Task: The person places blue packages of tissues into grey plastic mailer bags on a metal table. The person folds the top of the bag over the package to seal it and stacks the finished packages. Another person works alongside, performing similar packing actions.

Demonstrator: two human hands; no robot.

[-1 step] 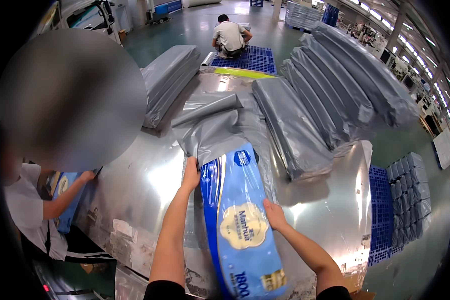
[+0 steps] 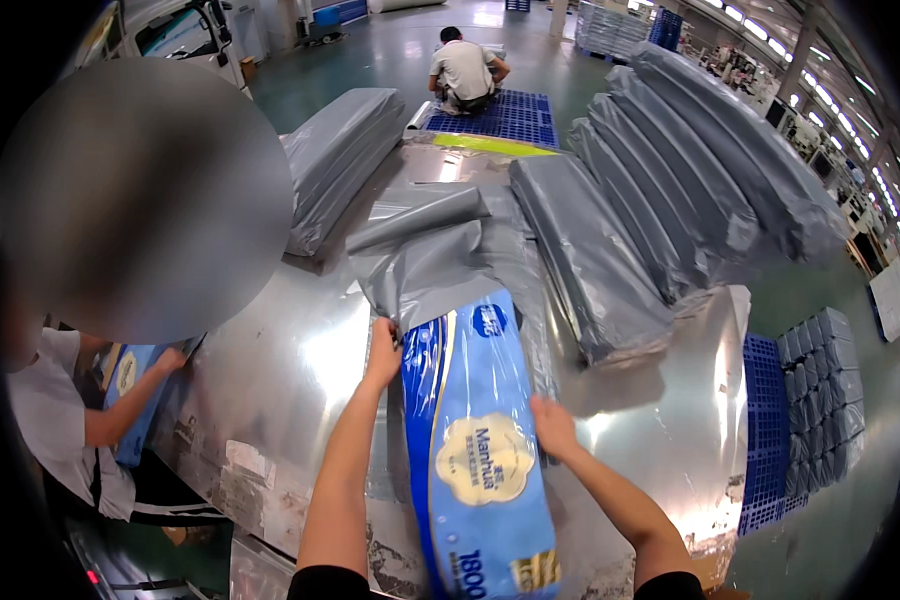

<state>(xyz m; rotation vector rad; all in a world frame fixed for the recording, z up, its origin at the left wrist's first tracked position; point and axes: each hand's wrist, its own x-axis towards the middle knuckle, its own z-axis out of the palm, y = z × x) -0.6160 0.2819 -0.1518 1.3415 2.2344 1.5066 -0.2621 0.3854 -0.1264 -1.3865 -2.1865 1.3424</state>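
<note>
A long blue plastic-wrapped tissue pack [image 2: 520,380], with a cream label and a dark blue stripe, lies lengthwise before me on the metal table. Its far end is inside the mouth of a grey plastic bag [image 2: 440,265], whose far part is folded over. My left hand [image 2: 382,352] is closed on the bag's edge at the pack's left far corner; its fingertips are partly hidden. Against the pack's right side, about halfway along, my right hand [image 2: 553,427] grips the edge, thumb uppermost and other fingers mostly out of sight.
Filled grey bags [image 2: 590,260] are stacked at the right, and more grey bags [image 2: 345,150] lie at the far left. A co-worker's arm [image 2: 130,410] holds another blue pack at left. Beyond the table a person [image 2: 465,72] crouches on a blue pallet [image 2: 510,115].
The pack's near end has swung slightly left, and its printed side lies a little straighter. Both hands keep their hold; the whole view has shifted a little.
</note>
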